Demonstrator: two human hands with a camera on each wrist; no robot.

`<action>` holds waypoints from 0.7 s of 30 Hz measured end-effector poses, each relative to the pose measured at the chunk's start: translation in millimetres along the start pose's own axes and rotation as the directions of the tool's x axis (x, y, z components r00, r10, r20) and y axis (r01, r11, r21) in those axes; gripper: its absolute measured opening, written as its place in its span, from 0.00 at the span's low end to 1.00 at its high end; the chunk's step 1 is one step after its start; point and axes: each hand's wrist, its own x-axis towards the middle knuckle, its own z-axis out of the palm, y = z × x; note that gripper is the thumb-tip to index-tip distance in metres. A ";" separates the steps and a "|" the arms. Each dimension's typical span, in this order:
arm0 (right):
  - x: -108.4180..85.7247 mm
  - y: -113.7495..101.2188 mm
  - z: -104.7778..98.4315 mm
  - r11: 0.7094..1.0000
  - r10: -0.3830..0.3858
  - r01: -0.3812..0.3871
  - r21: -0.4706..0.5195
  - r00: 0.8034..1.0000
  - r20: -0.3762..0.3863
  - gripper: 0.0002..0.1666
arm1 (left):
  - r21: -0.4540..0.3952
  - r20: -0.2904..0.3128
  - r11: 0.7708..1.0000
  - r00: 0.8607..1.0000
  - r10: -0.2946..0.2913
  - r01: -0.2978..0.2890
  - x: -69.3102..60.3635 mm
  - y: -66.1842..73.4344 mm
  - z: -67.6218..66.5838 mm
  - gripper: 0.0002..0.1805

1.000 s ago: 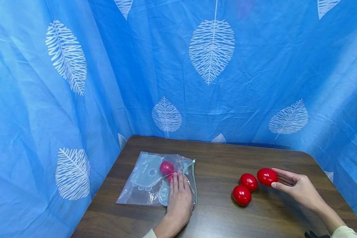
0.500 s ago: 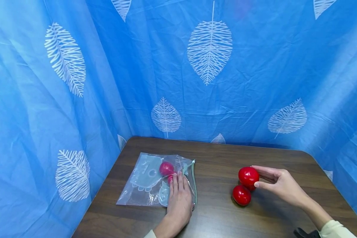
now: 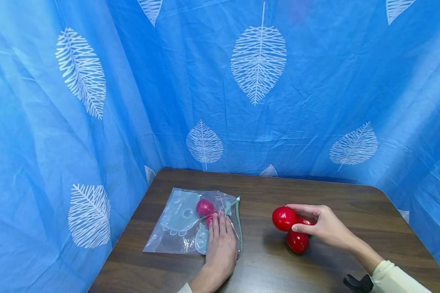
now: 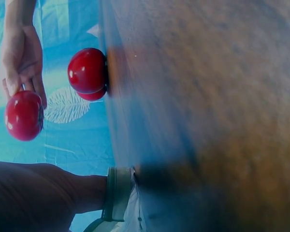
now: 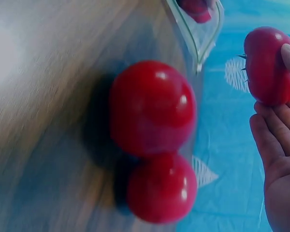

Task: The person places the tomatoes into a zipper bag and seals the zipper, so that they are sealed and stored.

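Observation:
My left hand [image 3: 221, 248] lies over the clear zip bag [image 3: 157, 238], its visible fingers straight on the film; in the head view its thumb is hidden. Inside the bag are red tomatoes [image 3: 205, 207], one partly covered by those fingers. At the green zip edge [image 4: 118, 193], the left wrist view shows the thumb side of this hand. My right hand [image 3: 329, 228] pinches a glossy red tomato [image 3: 283, 218] between thumb and fingers, above the table. Two more tomatoes [image 5: 152, 108] rest touching each other below it, one largely hidden by the hand in the head view.
Everything lies on a dark wood-grain table [image 3: 256, 272] with rounded far corners. A blue curtain [image 3: 307, 81] with white leaf prints hangs behind it and along both sides. A black strap [image 3: 359, 283] shows by the right sleeve.
My right hand has carried its tomato leftward, passing over the two tomatoes on the table towards the bag. The left hand and the bag have stayed in place.

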 end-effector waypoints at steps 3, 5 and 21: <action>7.5 -0.9 8.3 0.999 -0.038 0.038 -0.015 0.999 0.021 0.35 | -0.001 0.009 1.000 1.000 0.000 0.000 0.1 -0.2 -0.6 0.59; 12.6 -1.1 13.8 0.998 -0.053 0.054 -0.015 0.998 0.035 0.35 | -0.005 0.017 1.000 1.000 -0.001 0.001 0.3 -0.3 -0.8 0.59; 44.0 0.1 54.8 0.996 -0.084 0.083 0.017 0.993 0.086 0.38 | -0.074 0.100 0.997 0.995 -0.029 0.036 3.6 0.5 -2.4 0.58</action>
